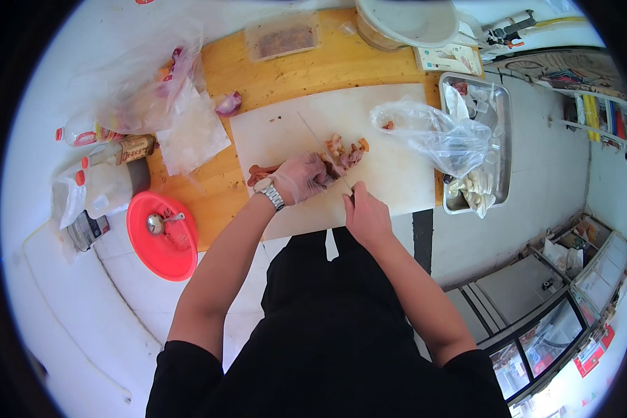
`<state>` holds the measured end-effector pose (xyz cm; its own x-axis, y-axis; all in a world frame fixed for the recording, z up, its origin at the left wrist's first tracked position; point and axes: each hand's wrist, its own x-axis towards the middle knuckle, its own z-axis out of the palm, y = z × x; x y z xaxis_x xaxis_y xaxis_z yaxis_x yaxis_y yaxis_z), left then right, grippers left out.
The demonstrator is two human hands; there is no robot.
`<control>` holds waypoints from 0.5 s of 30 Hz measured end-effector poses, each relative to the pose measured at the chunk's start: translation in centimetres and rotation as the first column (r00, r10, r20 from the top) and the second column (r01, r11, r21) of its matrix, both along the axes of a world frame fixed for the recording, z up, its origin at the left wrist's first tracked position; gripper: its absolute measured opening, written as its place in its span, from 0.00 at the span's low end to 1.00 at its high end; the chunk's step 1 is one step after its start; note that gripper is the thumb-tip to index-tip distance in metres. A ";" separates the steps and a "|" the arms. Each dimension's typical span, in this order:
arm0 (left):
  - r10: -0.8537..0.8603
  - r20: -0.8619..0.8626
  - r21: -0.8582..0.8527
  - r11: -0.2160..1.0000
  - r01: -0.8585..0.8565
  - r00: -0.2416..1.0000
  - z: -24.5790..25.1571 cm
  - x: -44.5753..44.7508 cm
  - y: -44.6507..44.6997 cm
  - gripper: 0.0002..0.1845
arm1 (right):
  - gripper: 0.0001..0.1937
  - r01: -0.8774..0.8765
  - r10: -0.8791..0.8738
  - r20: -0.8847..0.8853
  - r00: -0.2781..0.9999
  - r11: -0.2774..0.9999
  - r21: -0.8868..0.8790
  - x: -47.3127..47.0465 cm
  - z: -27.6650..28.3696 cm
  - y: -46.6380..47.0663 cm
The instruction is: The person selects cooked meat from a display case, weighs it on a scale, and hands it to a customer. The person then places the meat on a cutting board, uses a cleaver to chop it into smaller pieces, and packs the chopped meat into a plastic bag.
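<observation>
My left hand (304, 176), in a clear plastic glove with a metal-band watch at the wrist, presses on a piece of reddish-brown cooked meat (261, 173) on the white cutting board (397, 183). The end of the meat sticks out left of the hand. In my right hand (367, 211) is the handle of a knife (312, 127), whose thin blade slants up and left across the board beside my left fingers. Cut meat pieces (351, 157) lie just right of the blade. The meat under my left fingers is partly hidden.
A clear plastic bag (433, 136) overlaps the board's right side and a steel tray (504, 157). A red basin (138, 245) with a ladle (155, 224) stands at lower left, near several bottles. A piece of red onion (229, 104), a plastic container (285, 39) and a white tub (407, 23) lie beyond.
</observation>
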<state>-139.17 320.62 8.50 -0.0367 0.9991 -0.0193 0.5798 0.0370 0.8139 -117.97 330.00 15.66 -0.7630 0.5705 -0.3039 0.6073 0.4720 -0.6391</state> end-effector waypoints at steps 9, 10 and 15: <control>0.028 -0.003 -0.086 0.996 -0.028 1.000 0.3 0.1 0.0 0.11 | 0.12 -0.052 0.062 0.249 0.966 0.997 -0.048 1.0 1.3 -0.4; 0.036 -0.004 -0.074 0.997 -0.036 0.999 0.5 0.2 0.0 0.12 | 0.12 -0.050 0.058 0.253 0.966 0.998 -0.039 0.6 1.0 -0.3; 0.028 0.022 -0.004 1.000 -0.028 0.999 -0.2 0.0 -0.3 0.13 | 0.13 -0.061 0.053 0.144 0.988 0.997 0.048 -1.6 -3.4 -0.2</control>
<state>-139.15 320.32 8.33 -0.0640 0.9977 -0.0241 0.5608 0.0559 0.8261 -119.59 329.78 12.27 -0.7457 0.5450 -0.3832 0.6617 0.5388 -0.5213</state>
